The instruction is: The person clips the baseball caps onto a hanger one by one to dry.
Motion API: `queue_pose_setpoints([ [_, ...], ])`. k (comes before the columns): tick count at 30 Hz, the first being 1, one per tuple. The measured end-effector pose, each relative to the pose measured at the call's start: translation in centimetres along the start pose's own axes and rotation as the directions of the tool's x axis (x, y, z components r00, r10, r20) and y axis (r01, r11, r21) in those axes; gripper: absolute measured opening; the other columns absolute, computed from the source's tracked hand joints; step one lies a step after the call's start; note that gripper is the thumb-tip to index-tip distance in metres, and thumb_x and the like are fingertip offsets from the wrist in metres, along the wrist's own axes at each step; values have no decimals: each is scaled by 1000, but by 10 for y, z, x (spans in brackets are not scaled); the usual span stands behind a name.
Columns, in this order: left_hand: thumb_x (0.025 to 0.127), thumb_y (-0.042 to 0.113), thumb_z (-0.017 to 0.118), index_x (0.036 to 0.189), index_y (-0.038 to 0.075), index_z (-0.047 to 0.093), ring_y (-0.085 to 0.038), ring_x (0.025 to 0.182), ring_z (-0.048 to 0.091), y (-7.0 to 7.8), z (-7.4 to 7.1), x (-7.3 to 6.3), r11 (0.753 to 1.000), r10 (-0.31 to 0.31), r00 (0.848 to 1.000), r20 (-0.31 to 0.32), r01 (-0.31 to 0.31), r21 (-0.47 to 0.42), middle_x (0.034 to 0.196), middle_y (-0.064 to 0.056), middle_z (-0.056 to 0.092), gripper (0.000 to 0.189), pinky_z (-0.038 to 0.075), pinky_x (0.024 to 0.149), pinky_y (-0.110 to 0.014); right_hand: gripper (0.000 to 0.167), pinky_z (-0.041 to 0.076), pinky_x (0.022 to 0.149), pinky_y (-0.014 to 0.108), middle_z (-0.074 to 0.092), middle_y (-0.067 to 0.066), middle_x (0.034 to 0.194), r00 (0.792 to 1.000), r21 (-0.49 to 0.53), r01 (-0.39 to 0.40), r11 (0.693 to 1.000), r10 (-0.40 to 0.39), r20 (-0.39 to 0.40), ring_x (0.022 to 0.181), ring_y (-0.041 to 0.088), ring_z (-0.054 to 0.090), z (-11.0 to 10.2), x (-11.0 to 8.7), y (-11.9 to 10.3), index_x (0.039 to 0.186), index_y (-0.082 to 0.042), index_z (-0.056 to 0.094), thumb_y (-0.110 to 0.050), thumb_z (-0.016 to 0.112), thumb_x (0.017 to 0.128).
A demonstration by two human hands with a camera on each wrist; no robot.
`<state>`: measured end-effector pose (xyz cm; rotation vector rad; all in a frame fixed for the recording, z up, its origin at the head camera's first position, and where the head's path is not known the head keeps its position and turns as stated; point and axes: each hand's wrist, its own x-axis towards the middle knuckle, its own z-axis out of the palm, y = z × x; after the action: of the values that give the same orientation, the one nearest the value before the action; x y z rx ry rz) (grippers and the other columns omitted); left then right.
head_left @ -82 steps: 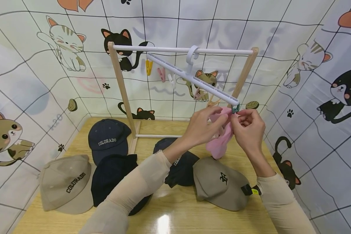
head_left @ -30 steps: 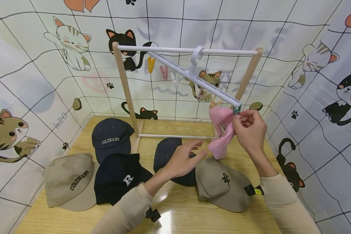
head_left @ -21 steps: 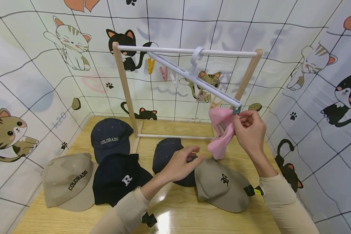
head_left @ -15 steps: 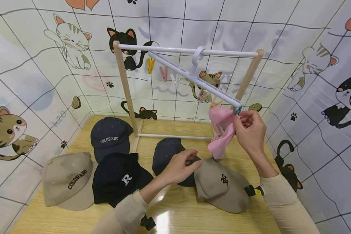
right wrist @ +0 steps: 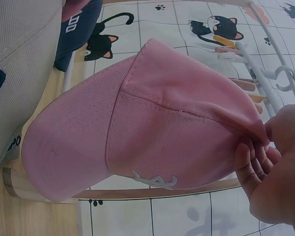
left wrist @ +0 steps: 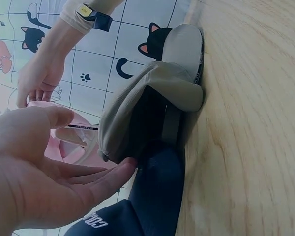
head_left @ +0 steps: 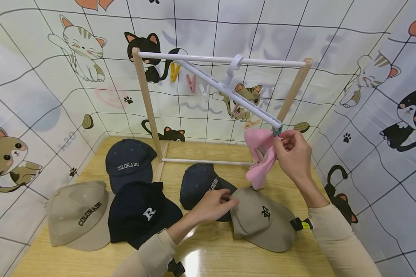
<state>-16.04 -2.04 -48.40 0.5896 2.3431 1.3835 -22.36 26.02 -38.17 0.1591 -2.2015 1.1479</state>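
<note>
My right hand [head_left: 294, 156] pinches the crown of a pink cap [right wrist: 157, 118], right below a teal clothespin [head_left: 276, 130] at the low end of a white hanger [head_left: 208, 79]. The cap dangles with its brim downward. Lower down, my left hand [head_left: 210, 207] has relaxed, spread fingers and holds nothing. It hovers over the spot where a navy cap [head_left: 195, 187] meets a khaki cap [head_left: 263, 221]. In the left wrist view its fingertips are right at the khaki cap's edge.
The hanger hooks onto the white top bar [head_left: 270, 62] of a wooden rack [head_left: 147, 104], tilted down to the right. Other clothespins hang along it, among them a yellow clothespin [head_left: 175, 72]. Navy caps [head_left: 130, 163] and a beige cap [head_left: 78, 215] lie on the left of the table [head_left: 208, 254].
My left hand has let go of the pink cap and moved down and left to the navy and khaki caps. My right hand keeps its pinch; the hanger's end dips slightly.
</note>
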Motion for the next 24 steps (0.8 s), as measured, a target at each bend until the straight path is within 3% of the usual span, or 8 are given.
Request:
queue_pose_setpoints([
  [2, 110, 56, 62, 154, -2, 66, -23, 121, 82, -1, 1, 1, 1000, -3, 1000, -7, 3, 21, 138, -13, 82, 73, 66, 101, -37, 24, 46, 58, 11, 68, 2, 84, 1000, -10, -2, 1000, 2, 4, 62, -2, 58, 0, 0, 1, 120, 5, 68, -16, 70, 109],
  [4, 109, 55, 63, 139, 0, 77, -15, 94, 81, -2, 2, 2, 999, -2, 1000, -6, 2, 34, 108, -6, 86, 64, 63, 84, -31, 23, 46, 60, 11, 68, 0, 85, 1000, -17, -3, 1000, 3, 6, 63, -2, 58, 0, 0, 2, 119, 5, 69, -17, 70, 109],
  [6, 108, 55, 65, 121, 5, 84, -8, 75, 70, -3, 3, 3, 999, -5, 1000, -13, 5, 41, 83, 1, 79, 55, 54, 70, -25, 23, 47, 60, 10, 68, 2, 85, 1000, -15, -3, 1000, 3, 9, 64, -2, 58, 0, 0, 2, 119, 4, 69, -17, 70, 109],
  [8, 107, 53, 67, 106, 9, 85, -8, 65, 62, -4, 4, 4, 1000, -11, 1000, -17, 11, 22, 70, 4, 71, 48, 46, 62, -24, 23, 47, 61, 9, 70, 7, 85, 1000, -12, -2, 1000, 2, 12, 64, -3, 58, 0, 0, 2, 119, 4, 70, -16, 71, 109],
  [14, 107, 50, 71, 113, 6, 83, -28, 74, 82, -8, 10, 8, 994, -53, 998, -17, 51, -95, 83, -10, 84, 47, 64, 64, -33, 22, 45, 62, 7, 73, 15, 88, 1000, 0, -4, 1000, 4, 14, 65, -4, 57, 0, 0, 0, 120, 3, 71, -16, 73, 108],
  [18, 108, 48, 74, 114, 3, 82, -25, 77, 83, -11, 16, 10, 977, -76, 997, -18, 71, -203, 86, -9, 85, 46, 70, 69, -42, 22, 45, 62, 7, 74, 15, 88, 1000, -1, -1, 1000, 1, 17, 66, -4, 57, -1, -1, 0, 120, 3, 71, -15, 74, 107],
  [24, 107, 42, 78, 96, 2, 82, -17, 70, 78, -15, 24, 13, 925, -130, 991, -20, 113, -364, 84, -10, 82, 42, 71, 72, -42, 24, 45, 63, 7, 73, 17, 88, 999, -6, 1, 1000, -1, 32, 67, -2, 57, -2, -2, 0, 120, 4, 70, -16, 75, 108],
])
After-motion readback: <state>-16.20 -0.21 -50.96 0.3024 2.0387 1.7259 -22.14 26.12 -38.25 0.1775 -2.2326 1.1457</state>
